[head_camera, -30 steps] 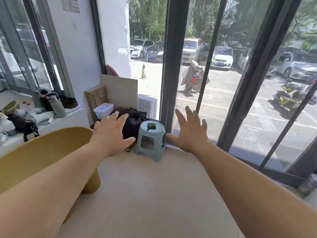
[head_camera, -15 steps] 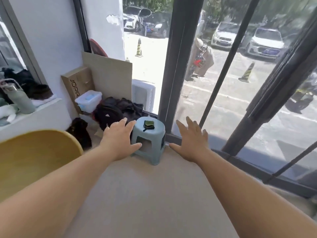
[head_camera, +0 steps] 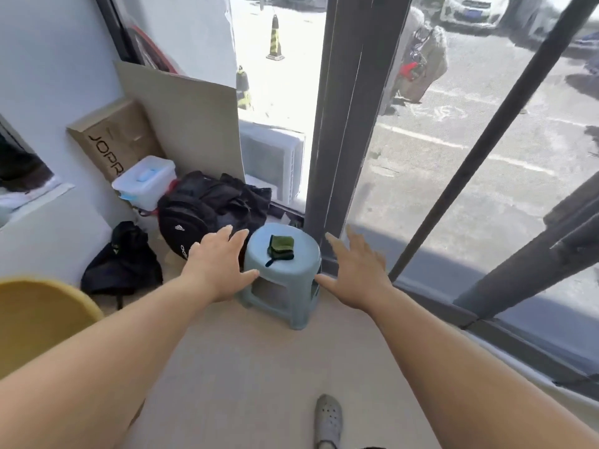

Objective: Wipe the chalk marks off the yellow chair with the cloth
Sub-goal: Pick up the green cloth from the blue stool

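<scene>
Green, folded and probably soft and light, the cloth sits mid-top on the stool, best pinched by its near edge, while the left hand and right hand hover spread and empty either side, the yellow chair well apart.

Cloth on stool; chair far left; bag behind stool, perhaps touching.

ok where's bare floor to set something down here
Bare floor: from the blue stool back toward the camera, between yellow chair and window frame. A little room on the stool around the green cloth. Crowded: the corner left of the stool, with black backpack, plastic box, cardboard box.
</scene>
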